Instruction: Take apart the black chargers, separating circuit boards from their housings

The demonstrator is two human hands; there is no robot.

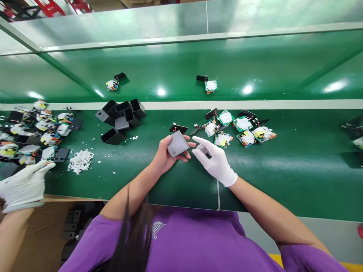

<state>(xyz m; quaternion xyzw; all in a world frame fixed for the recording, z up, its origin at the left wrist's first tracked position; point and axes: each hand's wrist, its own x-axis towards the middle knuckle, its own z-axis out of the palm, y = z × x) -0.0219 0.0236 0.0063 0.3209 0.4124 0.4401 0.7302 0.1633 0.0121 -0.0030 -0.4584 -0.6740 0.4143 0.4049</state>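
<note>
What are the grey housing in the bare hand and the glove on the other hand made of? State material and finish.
Grey housing, held in the left hand: probably moulded plastic, matte; flat faces, dull even sheen. White glove on the right hand: apparently thin knit fabric, matte, creasing softly over the fingers. Neither can be settled for certain by look alone.

Dark green, glossy tabletop (176,177) with pale grey dividing strips. Grey housing (177,144) in bare left hand (164,155); right hand (217,162) in white glove. Black open casings (121,117) clustered on the green. Circuit boards (244,130): green edges, white blobs on top, yellow and orange bits, thin red and black leads. White crumbs (81,160) in a heap. Co-worker's hand (24,185) also white-gloved. Purple shirt (195,241) with small pale print. Brown cardboard box (45,234) below the edge. Red frames (51,6) far back.
</note>
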